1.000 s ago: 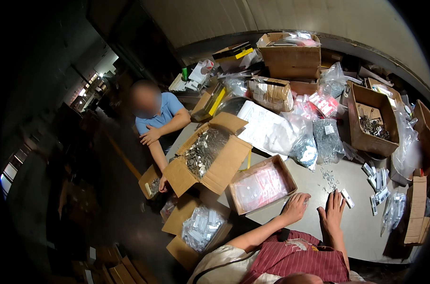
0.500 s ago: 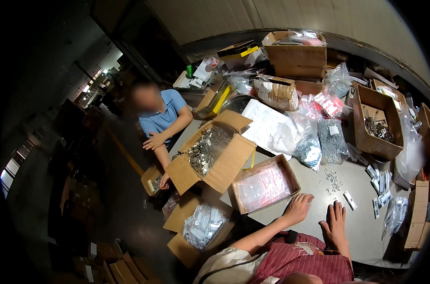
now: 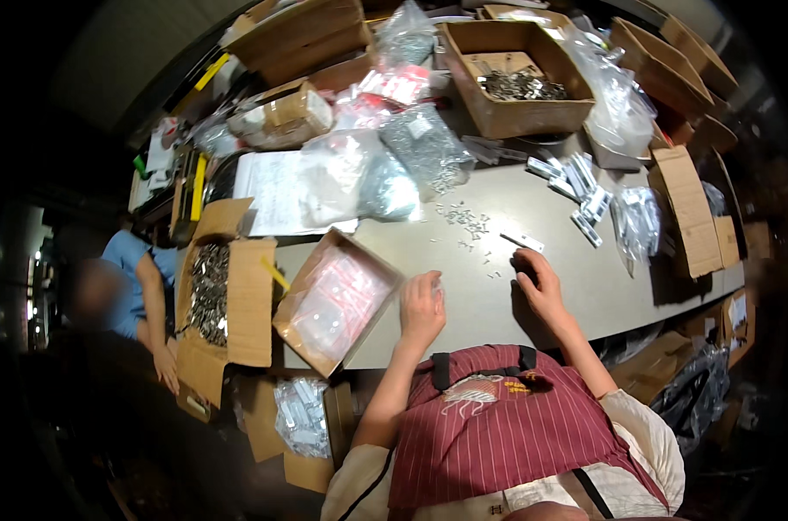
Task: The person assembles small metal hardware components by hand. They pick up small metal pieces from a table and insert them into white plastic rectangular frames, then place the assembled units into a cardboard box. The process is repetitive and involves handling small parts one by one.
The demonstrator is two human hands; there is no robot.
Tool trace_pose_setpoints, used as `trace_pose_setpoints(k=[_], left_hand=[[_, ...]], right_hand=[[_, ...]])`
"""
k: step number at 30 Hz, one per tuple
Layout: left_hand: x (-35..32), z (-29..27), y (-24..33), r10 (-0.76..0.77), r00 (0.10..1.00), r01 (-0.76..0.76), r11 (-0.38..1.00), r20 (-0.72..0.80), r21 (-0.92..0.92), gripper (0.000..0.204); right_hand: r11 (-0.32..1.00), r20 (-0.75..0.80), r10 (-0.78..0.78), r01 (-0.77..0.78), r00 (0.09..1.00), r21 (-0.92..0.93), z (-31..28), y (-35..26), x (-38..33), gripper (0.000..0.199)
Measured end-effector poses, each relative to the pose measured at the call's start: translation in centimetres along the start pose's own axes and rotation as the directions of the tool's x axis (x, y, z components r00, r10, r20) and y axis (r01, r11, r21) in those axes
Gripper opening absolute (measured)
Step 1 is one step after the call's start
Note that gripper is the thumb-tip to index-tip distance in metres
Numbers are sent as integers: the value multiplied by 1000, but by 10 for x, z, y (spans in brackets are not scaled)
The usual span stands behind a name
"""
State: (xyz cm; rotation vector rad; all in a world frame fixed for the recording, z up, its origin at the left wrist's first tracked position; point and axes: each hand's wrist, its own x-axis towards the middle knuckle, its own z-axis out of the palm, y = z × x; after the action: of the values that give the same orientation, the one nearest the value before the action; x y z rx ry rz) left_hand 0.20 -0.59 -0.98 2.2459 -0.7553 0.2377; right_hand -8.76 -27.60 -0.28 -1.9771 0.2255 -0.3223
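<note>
Some of the loose small metal pieces (image 3: 468, 224) could be scattering if either hand brushes through them, because they are lying unconfined on the counter (image 3: 476, 317). They are spreading at one o'clock from the left hand (image 3: 423, 306), whose fingers are resting curled inward (whether they are grasping anything, one cannot tell). The right hand (image 3: 543, 288) is resting with loosely bent, released fingers, and the pale block (image 3: 522, 240) is lying just beyond their tips at eleven o'clock; a careless nudge could be pushing it into the pieces. The shallow box of flat bags (image 3: 387, 271) is sitting at nine o'clock from the left hand, its near corner seemingly reaching the counter's front edge, so a bumping forearm could be tipping it.

Around them, a grey bag of small parts (image 3: 424, 149) is blocking the far side at twelve from the left hand, and paper sheets (image 3: 268, 187) are lying at ten. More pale blocks (image 3: 585, 195) are crowding one o'clock from the right hand, with a clear bag (image 3: 635, 224) standing in the way at two.
</note>
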Motion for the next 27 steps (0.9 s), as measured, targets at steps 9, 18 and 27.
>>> trace_pose_setpoints(k=[9, 18, 27], left_hand=[[7, -7, 4, -19, 999, 21, 999, 32, -38, 33], [5, -8, 7, -44, 999, 46, 996, 20, -78, 32], [4, -5, 7, -40, 999, 40, 997, 8, -69, 33]], right_hand=[[899, 119, -239, 266, 964, -348, 12, -20, 22, 57], [760, 528, -381, 583, 759, -288, 22, -32, 53, 53], [898, 444, -254, 380, 859, -222, -9, -15, 37, 52]])
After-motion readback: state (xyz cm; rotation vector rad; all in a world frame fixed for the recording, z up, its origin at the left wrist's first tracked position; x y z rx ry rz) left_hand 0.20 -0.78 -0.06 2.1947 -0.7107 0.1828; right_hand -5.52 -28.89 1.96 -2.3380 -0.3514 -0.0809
